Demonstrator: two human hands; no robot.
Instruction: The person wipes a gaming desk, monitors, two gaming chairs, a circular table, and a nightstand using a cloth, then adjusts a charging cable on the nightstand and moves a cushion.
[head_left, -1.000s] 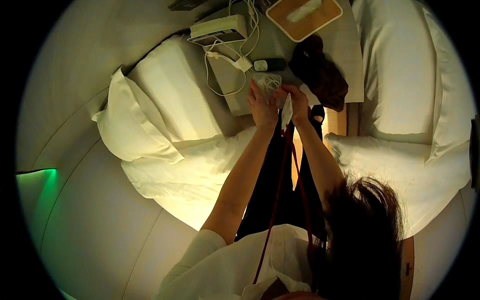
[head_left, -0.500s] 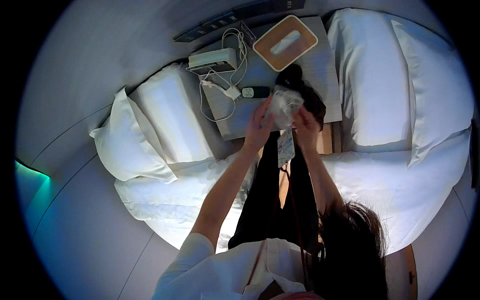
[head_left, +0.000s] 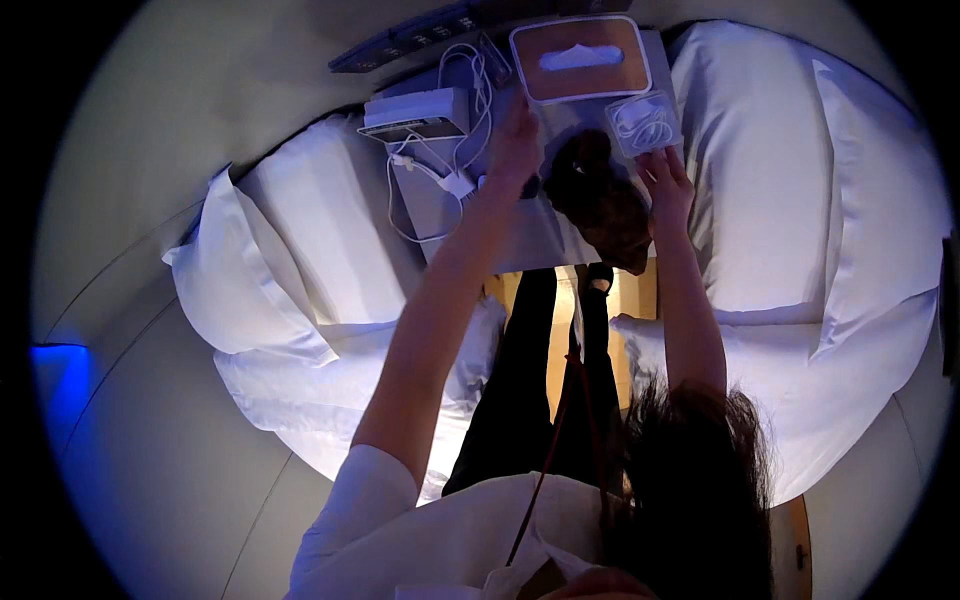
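My right hand (head_left: 667, 182) is at the right side of the bedside table (head_left: 540, 232), its fingers apart and touching the lower edge of a clear case (head_left: 642, 122) with a coiled white cable inside. My left hand (head_left: 513, 140) reaches over the table beside the tissue box (head_left: 583, 62), fingers stretched forward and dim, with nothing seen in it. It partly covers a dark remote control (head_left: 530, 187). Between my hands lies a dark brown, bunched soft item (head_left: 602, 205) whose kind I cannot make out.
A white box-shaped device (head_left: 418, 112) with white cables and a plug (head_left: 457, 184) stands at the table's left. White pillows (head_left: 322, 215) and bedding flank the table on the left, more pillows (head_left: 755, 160) on the right. A dark switch panel (head_left: 405, 40) runs along the back wall.
The clear case with the cable has gone from between both hands to the table's right corner. My left hand has let go and moved forward. The light has turned bluer.
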